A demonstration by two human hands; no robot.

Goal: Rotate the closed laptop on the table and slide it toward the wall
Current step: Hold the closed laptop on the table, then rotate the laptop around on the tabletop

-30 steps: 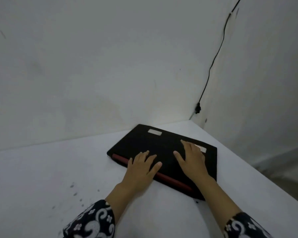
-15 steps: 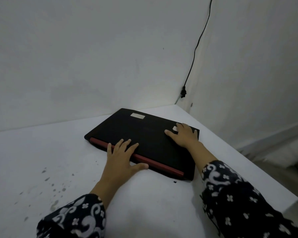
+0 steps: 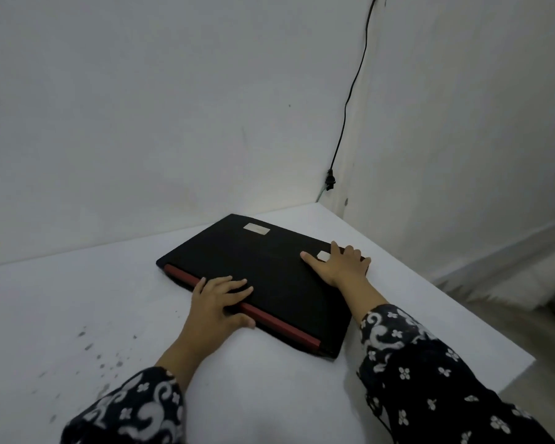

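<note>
A closed black laptop [image 3: 269,267] with a red strip along its near edge lies askew on the white table [image 3: 77,299], its far corner close to the wall. My left hand [image 3: 218,302] grips the near red edge, fingers on the lid and thumb against the side. My right hand [image 3: 340,264] lies flat on the lid's far right corner, fingers curled over that edge and partly covering a pale sticker.
White walls meet in a corner behind the table, where a black cable [image 3: 350,100] hangs down to a plug [image 3: 330,181]. The table's right edge [image 3: 462,302] drops to the floor. Dark specks [image 3: 103,357] mark the tabletop at the left.
My right hand slid from the lid's middle to the far right corner. My left hand shifted onto the near red edge. The laptop's position on the table looks unchanged; the camera moved.
</note>
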